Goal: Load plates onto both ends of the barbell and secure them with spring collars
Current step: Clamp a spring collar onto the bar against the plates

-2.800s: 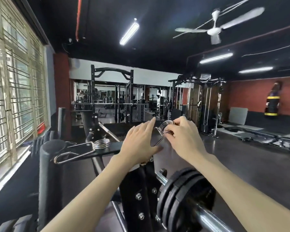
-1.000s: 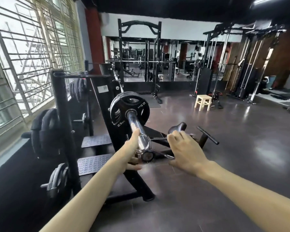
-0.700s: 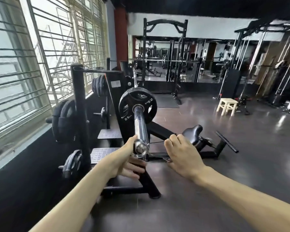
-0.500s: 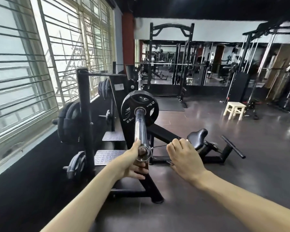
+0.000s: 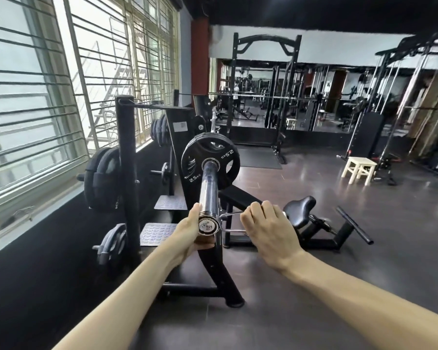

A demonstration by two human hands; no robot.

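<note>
Half a second before, I had the spring collar [image 5: 232,222] just off the tip of the barbell [image 5: 207,190]; at this moment its coil sat around the very end of the sleeve, beside the end cap, so the collar had only begun to go on. My right hand [image 5: 268,229] squeezed the two wire handles together, fingers curled over them. My left hand [image 5: 191,232] cupped the sleeve end from below and to the left, thumb lying up along the chrome, steadying it. The 2.5 kg plate [image 5: 210,161] stood far up the sleeve against the inner collar, well apart from the spring collar. I judged the collar still had to slide the full length of bare sleeve before it could lock the plate. The rack [image 5: 125,173] with spare plates stood left, by the window.
</note>
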